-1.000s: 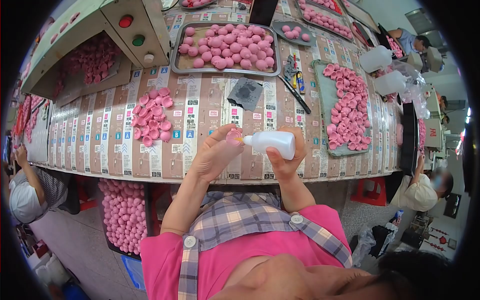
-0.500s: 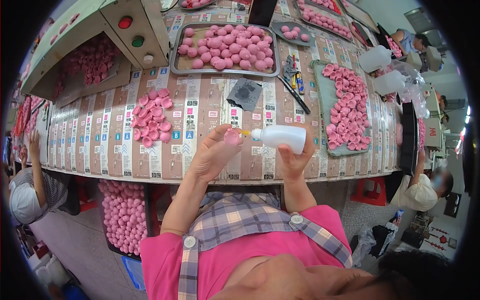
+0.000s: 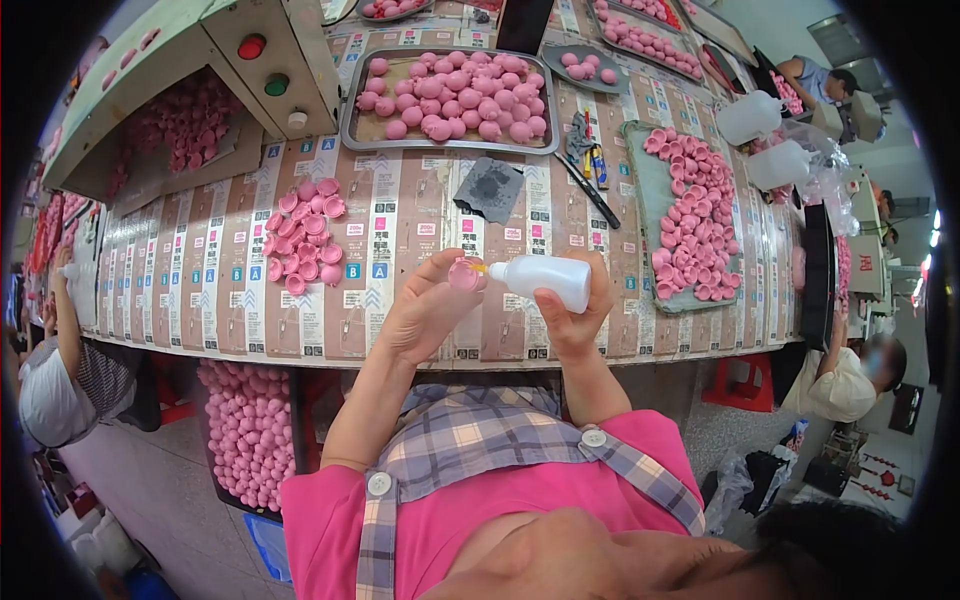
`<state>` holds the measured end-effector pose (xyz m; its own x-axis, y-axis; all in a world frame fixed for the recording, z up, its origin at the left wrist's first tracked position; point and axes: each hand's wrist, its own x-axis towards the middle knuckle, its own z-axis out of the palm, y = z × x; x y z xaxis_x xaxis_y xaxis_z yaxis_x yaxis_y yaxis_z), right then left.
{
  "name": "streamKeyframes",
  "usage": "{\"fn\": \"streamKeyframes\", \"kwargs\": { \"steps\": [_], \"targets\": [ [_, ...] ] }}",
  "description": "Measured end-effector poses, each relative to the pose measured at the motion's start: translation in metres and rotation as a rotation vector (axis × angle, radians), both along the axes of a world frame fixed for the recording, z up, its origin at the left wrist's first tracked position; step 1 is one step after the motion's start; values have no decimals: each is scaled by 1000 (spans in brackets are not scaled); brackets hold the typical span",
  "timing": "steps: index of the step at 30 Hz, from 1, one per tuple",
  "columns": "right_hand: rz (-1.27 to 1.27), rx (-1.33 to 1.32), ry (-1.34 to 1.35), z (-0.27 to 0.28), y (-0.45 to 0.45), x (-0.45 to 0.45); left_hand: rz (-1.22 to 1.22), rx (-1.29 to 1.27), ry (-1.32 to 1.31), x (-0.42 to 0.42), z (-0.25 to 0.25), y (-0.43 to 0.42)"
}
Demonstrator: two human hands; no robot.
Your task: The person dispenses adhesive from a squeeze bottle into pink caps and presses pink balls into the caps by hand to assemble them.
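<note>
Between the fingertips of my left hand [image 3: 425, 305] is a small pink cup-shaped half shell [image 3: 466, 275], its hollow side toward me. My right hand [image 3: 578, 312] is wrapped round a white squeeze bottle [image 3: 545, 280], tilted on its side. The bottle's yellowish nozzle tip [image 3: 478, 268] is at the rim of the shell; whether it touches cannot be made out. To the left on the table lies a loose group of pink half shells [image 3: 303, 240]. A grey cloth-like square [image 3: 489, 188] with a dark stain lies beyond my hands.
A metal tray [image 3: 350, 140] of pink balls stands at the back. Right of me is a green tray [image 3: 650, 285] with half shells, beside a black pen-like tool [image 3: 592, 192]. A machine [image 3: 225, 60] with buttons stands left. A crate of pink balls [image 3: 248, 430] sits below the table edge.
My right hand has moved the bottle left, bringing its nozzle to the shell. The shell has turned slightly in my left fingers. A person at far left has shifted an arm.
</note>
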<state>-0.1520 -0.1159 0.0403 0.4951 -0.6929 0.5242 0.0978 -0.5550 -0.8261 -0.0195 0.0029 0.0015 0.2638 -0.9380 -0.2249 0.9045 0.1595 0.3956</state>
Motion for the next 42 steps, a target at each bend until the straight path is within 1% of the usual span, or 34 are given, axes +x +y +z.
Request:
{"fn": "streamKeyframes", "kwargs": {
  "steps": [4,7,10,13,19,25,36,39,42],
  "targets": [
    [8,29,20,-1,0,-1,-10,-20,4,1,-3,0],
    [-9,-7,-20,-4,-3,-6,-12,-46,8,2,-9,0],
    [-30,91,-175,-6,-5,-3,0,-60,19,2,-11,1],
    [-37,145,-167,2,-4,-1,18,-71,30,2,-12,2],
    [-29,75,-68,-5,-3,-7,51,-37,8,0,-14,2],
    [-15,60,-8,-2,-1,-7,52,-51,-1,0,-16,2],
    [0,47,43,-1,-1,-7,57,-67,-9,0,-15,3],
    [-6,37,46,-1,-1,-7,70,-61,-52,1,-14,3],
    [-19,37,35,-2,-1,-7,89,10,-209,2,-6,3]
  ]
}}
